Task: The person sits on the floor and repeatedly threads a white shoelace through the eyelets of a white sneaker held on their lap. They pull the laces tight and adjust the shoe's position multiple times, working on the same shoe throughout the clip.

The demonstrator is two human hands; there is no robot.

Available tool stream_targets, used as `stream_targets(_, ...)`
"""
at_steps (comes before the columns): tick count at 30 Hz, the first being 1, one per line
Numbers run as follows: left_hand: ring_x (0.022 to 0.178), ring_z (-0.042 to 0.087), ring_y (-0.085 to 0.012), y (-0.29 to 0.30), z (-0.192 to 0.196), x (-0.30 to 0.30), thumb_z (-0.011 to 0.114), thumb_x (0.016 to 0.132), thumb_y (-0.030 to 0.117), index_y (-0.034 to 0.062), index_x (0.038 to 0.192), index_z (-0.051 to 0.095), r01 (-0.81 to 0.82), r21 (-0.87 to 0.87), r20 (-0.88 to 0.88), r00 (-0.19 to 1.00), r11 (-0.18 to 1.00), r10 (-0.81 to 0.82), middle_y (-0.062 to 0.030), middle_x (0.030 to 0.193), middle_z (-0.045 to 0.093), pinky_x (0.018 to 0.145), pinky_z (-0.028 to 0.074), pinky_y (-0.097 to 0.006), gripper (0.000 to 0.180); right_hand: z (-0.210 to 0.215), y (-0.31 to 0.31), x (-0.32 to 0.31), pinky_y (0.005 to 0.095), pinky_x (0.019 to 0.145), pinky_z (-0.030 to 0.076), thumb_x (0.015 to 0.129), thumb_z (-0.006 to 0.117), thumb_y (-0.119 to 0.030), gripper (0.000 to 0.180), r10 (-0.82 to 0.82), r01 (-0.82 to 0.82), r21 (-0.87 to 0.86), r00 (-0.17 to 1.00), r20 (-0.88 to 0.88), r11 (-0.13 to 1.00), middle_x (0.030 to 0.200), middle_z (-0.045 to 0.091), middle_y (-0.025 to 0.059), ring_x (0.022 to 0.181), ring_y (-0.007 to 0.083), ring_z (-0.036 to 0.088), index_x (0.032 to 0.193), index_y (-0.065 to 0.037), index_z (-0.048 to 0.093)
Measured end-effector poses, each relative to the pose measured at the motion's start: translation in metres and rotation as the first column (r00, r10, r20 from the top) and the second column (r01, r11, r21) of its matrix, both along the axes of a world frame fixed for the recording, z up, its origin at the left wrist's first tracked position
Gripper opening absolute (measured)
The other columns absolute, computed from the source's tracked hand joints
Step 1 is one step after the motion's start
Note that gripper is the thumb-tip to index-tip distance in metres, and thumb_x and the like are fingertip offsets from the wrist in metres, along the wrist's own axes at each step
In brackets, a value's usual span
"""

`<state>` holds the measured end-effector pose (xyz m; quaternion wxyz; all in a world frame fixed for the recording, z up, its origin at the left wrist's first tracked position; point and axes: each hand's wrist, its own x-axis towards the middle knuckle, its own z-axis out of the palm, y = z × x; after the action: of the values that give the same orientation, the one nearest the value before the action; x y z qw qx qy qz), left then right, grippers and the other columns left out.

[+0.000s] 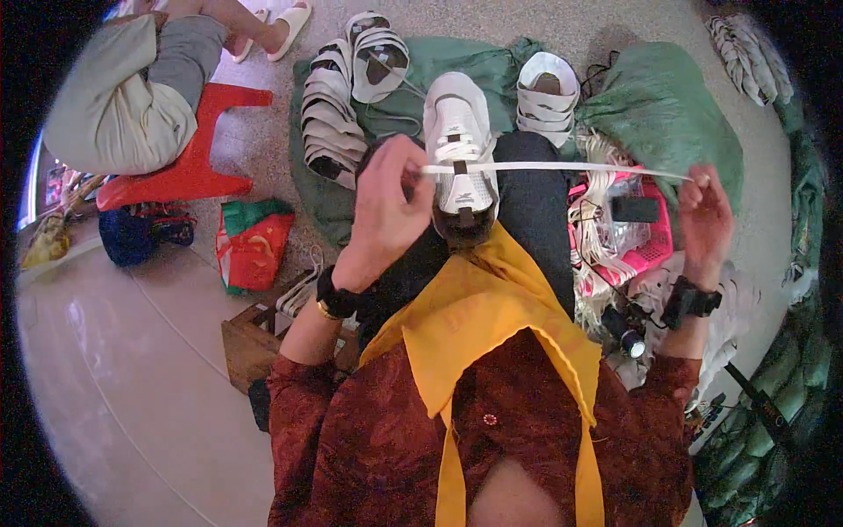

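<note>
A white shoe [457, 110] with a dark heel rests on my lap, its toe pointing away from me. Stretched nearly level across its tongue is a flat white shoelace [571, 165]. My left hand [393, 189] is closed beside the shoe, pinching the lace at its left side. Out to the right, my right hand [708, 206] has its fingers pressed together on the lace's other end. Between shoe and right hand the lace is taut, passing above a pink basket [652, 250].
Stacked white shoe uppers [332, 114] lie on green cloth [492, 66], with another stack [548, 92] to the right. A green sack [659, 105] stands beyond the basket. At left are a red stool [206, 145] with a seated person, a red bag [253, 246] and a wooden box [250, 338].
</note>
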<state>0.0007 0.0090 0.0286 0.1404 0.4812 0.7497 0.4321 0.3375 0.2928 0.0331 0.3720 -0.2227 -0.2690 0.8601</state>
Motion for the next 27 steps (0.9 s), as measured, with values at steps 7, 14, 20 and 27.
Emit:
stream_targets(7,0.085,0.057,-0.0352,0.036,-0.014,0.005,0.071,0.081,0.003,0.0024,0.092,0.056,0.117,-0.038,-0.182,0.976,0.992,-0.122,-0.0149,0.087,0.053,0.075,0.048,-0.041,0.018,-0.094,0.047,0.156,0.0296,0.067,0.045,0.101,0.056,-0.018,0.015,-0.173,0.158,0.072,0.93,0.325,0.985,0.081,0.057,0.0043,0.071,0.0153,0.05,0.098,-0.003,0.059)
stream_targets(14,0.092,0.056,-0.0416,0.068,-0.027,0.011,0.068,0.08,0.002,0.0013,0.088,0.054,0.239,-0.129,-0.248,0.932,0.962,-0.265,-0.0173,0.09,0.054,0.081,0.047,-0.048,0.017,-0.133,0.007,0.119,0.0279,0.065,0.043,0.101,0.055,-0.025,0.02,-0.039,0.035,0.017,0.904,0.427,0.999,0.081,0.06,0.0023,0.069,0.0147,0.052,0.093,-0.008,0.06)
stream_targets(20,0.091,0.058,-0.0451,0.07,-0.025,0.022,0.06,0.086,0.0,0.0019,0.088,0.052,0.185,-0.188,-0.25,0.941,0.965,-0.229,-0.0214,0.093,0.059,0.081,0.049,-0.046,0.008,-0.118,-0.009,0.063,0.0279,0.065,0.042,0.1,0.056,-0.025,0.02,-0.039,-0.036,0.124,0.833,0.553,0.992,0.077,0.057,0.0022,0.068,0.0143,0.051,0.09,-0.008,0.06)
stream_targets(27,0.078,0.06,-0.0161,0.061,-0.024,-0.001,0.061,0.096,0.005,0.0038,0.097,0.05,0.255,-0.151,0.424,0.889,0.955,-0.171,-0.0049,0.083,0.059,0.071,0.047,-0.029,0.011,-0.115,0.005,0.016,0.029,0.066,0.044,0.1,0.058,-0.025,0.021,-0.073,-0.106,0.244,0.777,0.626,0.964,0.078,0.059,0.0029,0.07,0.0143,0.054,0.089,-0.006,0.059)
